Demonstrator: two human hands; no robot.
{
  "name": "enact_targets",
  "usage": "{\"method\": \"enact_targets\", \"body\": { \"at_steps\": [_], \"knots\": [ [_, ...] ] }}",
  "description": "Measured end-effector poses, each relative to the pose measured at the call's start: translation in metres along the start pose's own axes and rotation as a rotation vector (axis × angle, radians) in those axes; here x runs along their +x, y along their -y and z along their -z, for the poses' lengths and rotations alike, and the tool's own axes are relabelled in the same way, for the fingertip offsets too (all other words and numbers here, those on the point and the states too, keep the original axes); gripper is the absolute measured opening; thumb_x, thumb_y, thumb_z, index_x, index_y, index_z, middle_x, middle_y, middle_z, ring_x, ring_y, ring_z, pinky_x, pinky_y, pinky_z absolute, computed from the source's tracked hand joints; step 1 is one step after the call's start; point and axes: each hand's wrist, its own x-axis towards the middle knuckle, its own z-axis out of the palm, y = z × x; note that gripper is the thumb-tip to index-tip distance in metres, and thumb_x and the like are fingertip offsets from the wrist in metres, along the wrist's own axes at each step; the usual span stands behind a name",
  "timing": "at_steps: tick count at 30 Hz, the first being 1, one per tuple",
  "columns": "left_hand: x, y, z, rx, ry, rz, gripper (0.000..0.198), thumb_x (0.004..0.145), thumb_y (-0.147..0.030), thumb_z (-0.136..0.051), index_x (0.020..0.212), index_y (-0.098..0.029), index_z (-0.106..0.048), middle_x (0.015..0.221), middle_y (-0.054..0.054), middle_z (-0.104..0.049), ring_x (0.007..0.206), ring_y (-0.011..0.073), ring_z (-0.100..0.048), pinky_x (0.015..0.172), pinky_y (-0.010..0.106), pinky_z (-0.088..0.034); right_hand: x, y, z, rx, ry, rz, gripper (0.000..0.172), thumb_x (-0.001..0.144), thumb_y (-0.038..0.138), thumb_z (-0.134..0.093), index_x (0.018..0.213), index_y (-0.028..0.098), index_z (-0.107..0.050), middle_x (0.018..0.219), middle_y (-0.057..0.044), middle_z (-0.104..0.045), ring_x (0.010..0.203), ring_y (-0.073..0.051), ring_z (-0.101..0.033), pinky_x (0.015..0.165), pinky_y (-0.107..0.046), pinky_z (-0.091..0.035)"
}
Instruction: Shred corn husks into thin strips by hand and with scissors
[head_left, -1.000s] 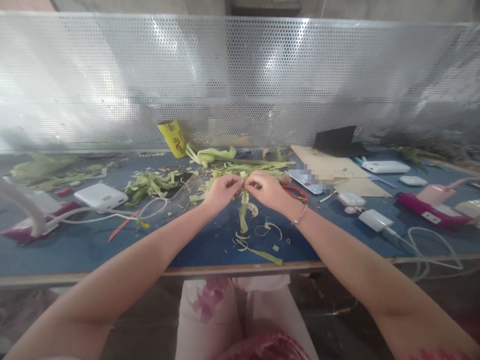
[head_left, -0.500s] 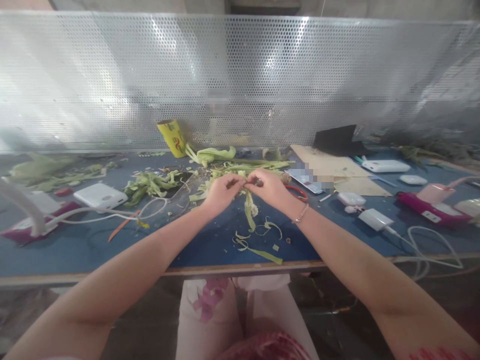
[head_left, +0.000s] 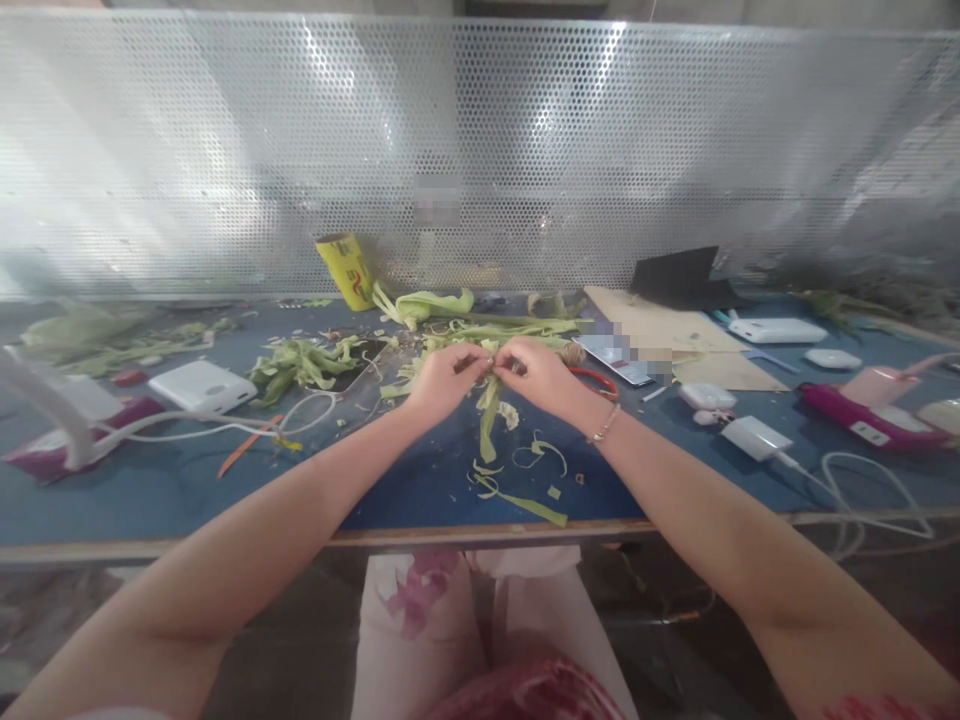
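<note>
Above the middle of the table, my left hand (head_left: 450,378) and my right hand (head_left: 531,370) meet fingertip to fingertip in a pinch. A pale green leaf strip (head_left: 489,425) hangs down from between them; its top is hidden by my fingers. Beside it shows a whitish, crumpled leaf piece (head_left: 509,416), and whether it is attached I cannot tell. Behind my hands lie more long green leaves (head_left: 517,327). Thin curled leaf scraps (head_left: 529,503) are scattered on the blue table top (head_left: 420,490) nearer to me.
A yellow tube (head_left: 346,272) leans by the perforated metal screen (head_left: 495,130). Left are a leaf heap (head_left: 304,364), a white power bank (head_left: 201,386) and cables. Right are red-handled scissors (head_left: 596,382), a phone (head_left: 611,358), brown card (head_left: 667,320), and a white charger (head_left: 756,438).
The view has tilted slightly. My hands stay pinched together in nearly the same place, while the hanging leaf strip has swung a little to the left.
</note>
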Motion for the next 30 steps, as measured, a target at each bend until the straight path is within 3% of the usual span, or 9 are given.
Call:
{"method": "enact_targets", "body": {
  "at_steps": [13,20,30],
  "knots": [
    [-0.005,-0.010,-0.002,0.273,-0.072,-0.199,0.009,0.075,-0.016,-0.054,0.072,-0.017,-0.063,0.073,0.002,-0.065,0.070,0.0118,-0.056,0.064,0.023,-0.043,-0.003,0.004,-0.006,-0.118,-0.087,0.074,0.010,0.073,0.013,-0.050,0.072,0.019,-0.042,0.071,0.000,-0.049,0.066,-0.013,-0.048,0.063,-0.026,-0.039],
    [-0.007,-0.008,-0.003,0.283,-0.119,-0.253,0.009,0.077,-0.018,-0.055,0.076,-0.017,-0.064,0.073,0.002,-0.065,0.068,0.0116,-0.055,0.062,0.023,-0.043,-0.004,0.004,-0.008,-0.114,-0.160,0.093,0.011,0.073,0.013,-0.049,0.072,0.020,-0.041,0.070,0.000,-0.049,0.065,-0.014,-0.048,0.063,-0.028,-0.040],
    [-0.007,-0.007,-0.002,0.299,-0.103,-0.342,0.009,0.079,-0.015,-0.054,0.076,-0.017,-0.062,0.076,0.002,-0.066,0.072,0.0115,-0.056,0.065,0.023,-0.043,-0.004,0.002,-0.003,-0.059,-0.065,0.106,0.005,0.078,0.018,-0.049,0.076,0.019,-0.045,0.075,-0.002,-0.052,0.068,-0.014,-0.050,0.064,-0.028,-0.041]
  ]
}}
